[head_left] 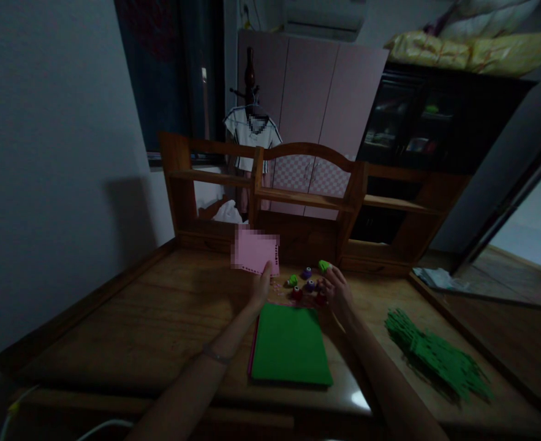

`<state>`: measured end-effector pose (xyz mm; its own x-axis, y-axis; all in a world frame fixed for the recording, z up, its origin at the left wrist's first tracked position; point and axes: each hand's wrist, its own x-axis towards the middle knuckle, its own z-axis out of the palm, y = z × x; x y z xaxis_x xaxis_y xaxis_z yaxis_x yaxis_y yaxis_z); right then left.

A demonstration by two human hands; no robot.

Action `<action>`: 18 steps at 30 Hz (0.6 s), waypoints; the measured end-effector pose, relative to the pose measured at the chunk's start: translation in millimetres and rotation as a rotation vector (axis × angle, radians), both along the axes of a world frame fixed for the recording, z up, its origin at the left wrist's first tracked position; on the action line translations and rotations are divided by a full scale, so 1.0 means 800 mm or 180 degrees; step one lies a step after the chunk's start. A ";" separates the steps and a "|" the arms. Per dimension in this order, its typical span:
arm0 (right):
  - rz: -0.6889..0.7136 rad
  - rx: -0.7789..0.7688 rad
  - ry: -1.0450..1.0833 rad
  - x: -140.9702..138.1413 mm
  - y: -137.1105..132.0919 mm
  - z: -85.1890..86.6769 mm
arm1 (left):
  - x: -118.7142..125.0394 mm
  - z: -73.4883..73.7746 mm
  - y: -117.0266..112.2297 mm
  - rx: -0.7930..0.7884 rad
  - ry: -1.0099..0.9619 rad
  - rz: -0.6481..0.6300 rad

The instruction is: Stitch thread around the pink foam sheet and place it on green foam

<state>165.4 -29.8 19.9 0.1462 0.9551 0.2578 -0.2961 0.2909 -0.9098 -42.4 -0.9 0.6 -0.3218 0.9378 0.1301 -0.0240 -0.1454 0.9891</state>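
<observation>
My left hand (261, 286) is closed on a pink sheet of paper (254, 251), thumb over its lower right corner. Small dark holes or marks run along the sheet's lower and right edges. At the fingertips of my right hand (339, 294) is a small green craft punch (324, 266); the fingers are curled and partly hidden. Beside that hand stand more small punches: a green one (292, 280), purple ones (307, 273) and red ones (296, 294). Tiny pink paper bits (277, 286) lie between the hands. A stack of sheets, green on top (291, 344), lies nearer me.
A heap of green paper strips (435, 355) lies on the right of the wooden table (160, 312). A wooden shelf rack (304, 197) stands along the far edge. A white cable (107, 424) is at the lower left. Behind are a hanging shirt (242, 138) and cupboards.
</observation>
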 end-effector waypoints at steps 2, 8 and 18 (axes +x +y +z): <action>0.0021 0.0098 0.0257 0.005 0.007 -0.004 | 0.001 0.000 -0.002 0.0035 0.0072 -0.0161; 0.0098 0.0066 0.0288 -0.001 0.014 -0.015 | 0.007 -0.007 -0.004 -0.0336 0.0450 -0.0584; -0.0153 0.0472 -0.0364 0.003 0.009 -0.018 | 0.008 -0.006 -0.003 -0.0517 0.0471 -0.0715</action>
